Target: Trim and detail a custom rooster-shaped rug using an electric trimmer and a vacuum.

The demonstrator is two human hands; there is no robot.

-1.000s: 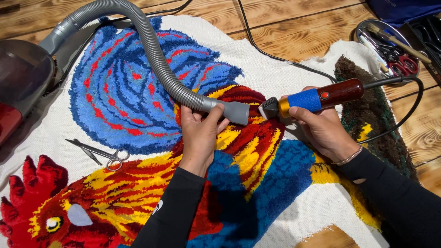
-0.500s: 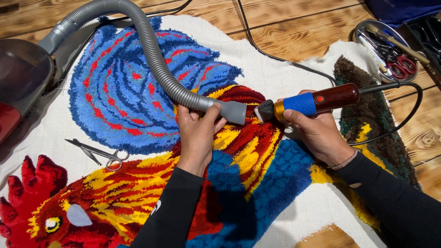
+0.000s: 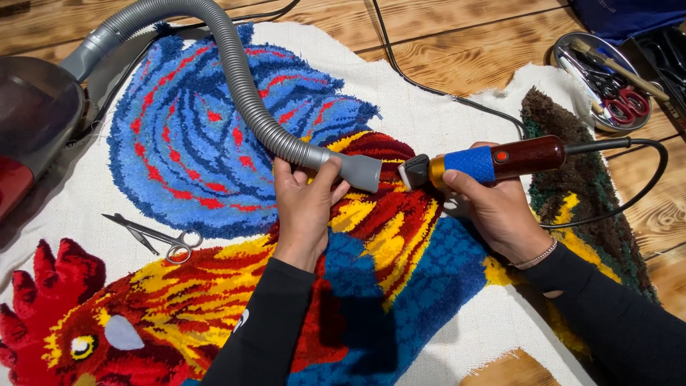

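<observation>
The left hand (image 3: 304, 207) was closed around the grey vacuum nozzle (image 3: 343, 168), and the right hand (image 3: 493, 207) was clamped on the electric trimmer (image 3: 486, 163), which had a blue grip, a dark red body and a small red button. The two tips were near each other over the red and yellow part of the tufted rooster rug (image 3: 214, 143). Compared with half a second before, both tools had hardly moved and the hands held them the same way. At the far right, a round metal tray (image 3: 572, 44) held red-handled scissors (image 3: 629, 100) and other tools. Small metal scissors (image 3: 153, 236) lay on the rug at the left, near the vacuum cleaner body (image 3: 32, 121).
</observation>
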